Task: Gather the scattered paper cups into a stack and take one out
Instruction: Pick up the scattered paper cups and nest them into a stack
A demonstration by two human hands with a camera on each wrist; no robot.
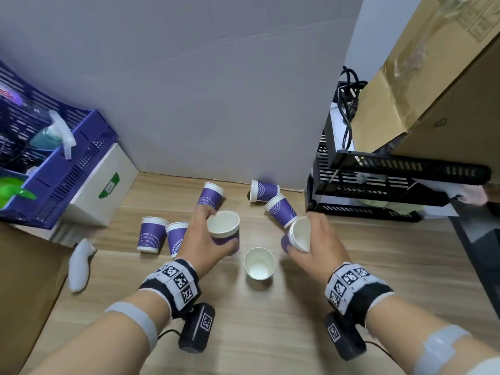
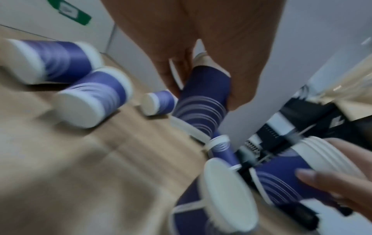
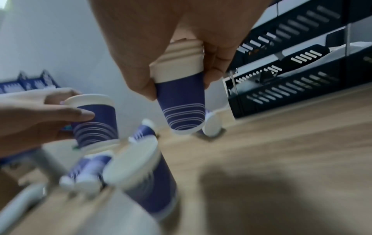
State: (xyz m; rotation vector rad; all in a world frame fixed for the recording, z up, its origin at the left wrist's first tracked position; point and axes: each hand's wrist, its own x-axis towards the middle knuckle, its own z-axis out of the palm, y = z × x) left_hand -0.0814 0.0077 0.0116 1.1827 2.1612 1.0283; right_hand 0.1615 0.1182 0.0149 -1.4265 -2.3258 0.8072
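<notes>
left hand (image 1: 205, 239) grips a cup (image 1: 223, 227); right hand (image 1: 313, 239) grips a stack (image 1: 299, 234), mouth tilted toward nine o'clock, facing that cup.

Head view overhead, looking down; wrist views low, close; all share upright cup (image 1: 259, 263).

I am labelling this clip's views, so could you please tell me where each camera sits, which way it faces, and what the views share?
Head: worn on the head, looking forward and down at the wooden table; shows both forearms, the left hand and right hand.
Left wrist: on the left wrist, looking along the palm at the held cup; the other hand's fingers enter lower right.
Right wrist: on the right wrist, looking along the palm at the nested cups; the left hand enters at left.
Shared: every view shows both hands' cups and the upright cup between them.
</notes>
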